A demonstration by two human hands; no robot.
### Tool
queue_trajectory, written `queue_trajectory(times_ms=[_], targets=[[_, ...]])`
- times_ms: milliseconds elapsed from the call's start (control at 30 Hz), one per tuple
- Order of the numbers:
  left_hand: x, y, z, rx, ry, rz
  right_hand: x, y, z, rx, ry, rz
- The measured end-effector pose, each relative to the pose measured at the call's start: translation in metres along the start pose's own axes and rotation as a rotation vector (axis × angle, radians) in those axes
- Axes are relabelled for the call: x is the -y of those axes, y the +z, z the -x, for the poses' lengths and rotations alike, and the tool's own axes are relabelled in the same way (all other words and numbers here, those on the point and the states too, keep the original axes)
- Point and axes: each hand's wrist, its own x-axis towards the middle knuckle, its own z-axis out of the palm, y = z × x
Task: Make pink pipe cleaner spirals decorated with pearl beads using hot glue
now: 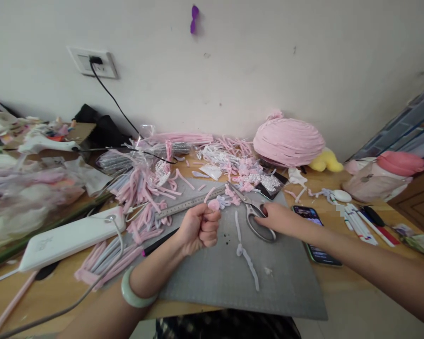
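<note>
My left hand [202, 226] is closed, pinching a small pink coil of fuzzy pipe cleaner [214, 205] between thumb and forefinger above the grey cutting mat [286, 287]. To its right, my right hand [273, 217] has its fingers around the handle of a pair of scissors [249, 207], whose blades point up and left; its fingertips are partly hidden. A lavender pipe cleaner with a knot [240, 250] lies on the mat between my arms. Behind my left hand rests a metal ruler [183, 205], and small pink and lavender pipe cleaner flowers [229, 200] lie near the scissor tips.
Bundles of pink pipe cleaners [141, 176] and a white power bank [74, 238] with a cable fill the left. A large pink pipe cleaner roll [288, 141] stands by the wall. At right lie a phone [318, 235], several markers [360, 223] and a pouch [378, 181].
</note>
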Motion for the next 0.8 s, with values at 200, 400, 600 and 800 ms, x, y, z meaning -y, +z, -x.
queue_trajectory(times_ms=[200,400,600,800], targets=[[-0.002,0.004,0.005,0.024,0.018,0.008,-0.001,-0.001,0.007,-0.023,0.016,-0.116],[-0.003,0.014,0.014,0.129,0.081,-0.032,0.014,-0.003,0.043,-0.046,-0.242,-0.505],[0.007,0.027,0.011,0.163,0.081,-0.187,0.054,-0.004,0.052,-0.011,-0.204,-0.943],[0.015,0.027,0.003,0.080,0.010,-0.243,0.083,-0.003,0.047,-0.093,-0.325,-1.077]])
